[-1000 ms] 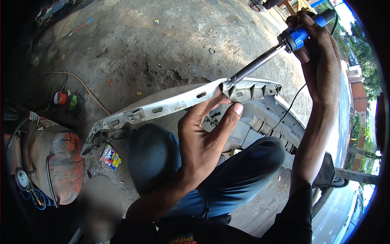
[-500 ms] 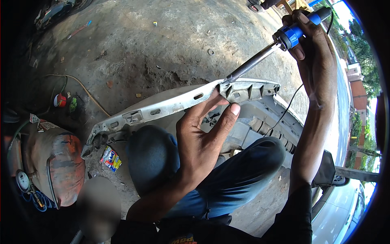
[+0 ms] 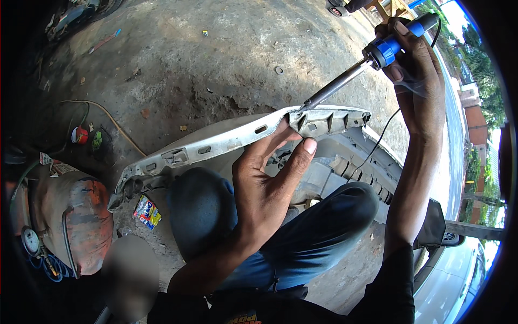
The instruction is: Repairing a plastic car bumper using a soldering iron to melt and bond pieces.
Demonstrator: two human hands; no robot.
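Slightly leftward shifted the right hand point(image 3: 421, 73), gripping the blue iron point(image 3: 339, 83), tip at the white panel point(image 3: 232, 141) before the knees point(image 3: 350, 202), and I judged a slip could burn the left hand point(image 3: 264, 189) pinching that panel.

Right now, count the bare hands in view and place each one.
2: the left hand at the pale panel, the right hand farther up and right, around the blue soldering iron. Others may be hidden.
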